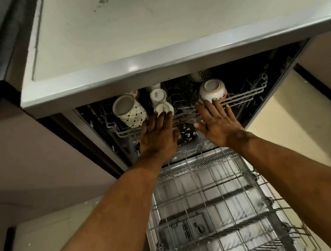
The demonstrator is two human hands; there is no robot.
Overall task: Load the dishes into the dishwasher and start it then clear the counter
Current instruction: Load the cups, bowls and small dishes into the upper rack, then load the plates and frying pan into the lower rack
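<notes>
1. While both palms lie flat, fingers straight and slightly spread, I have the left hand (158, 134) and right hand (218, 123) on the upper rack (240, 96), apparently sliding it in with its upturned cups (130, 111).
2. Next, I push evenly; the lower rack (223, 202) sits out, seemingly bare.

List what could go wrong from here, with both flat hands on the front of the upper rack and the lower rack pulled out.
1. The left hand and right hand press the upper rack with straight fingers; a hard shove could rattle the upside-down cups and the bowl together.
2. The fingertips lie close under the counter edge and might get pinched.
3. The lower rack stands out over the open door, a likely shin bump.
</notes>
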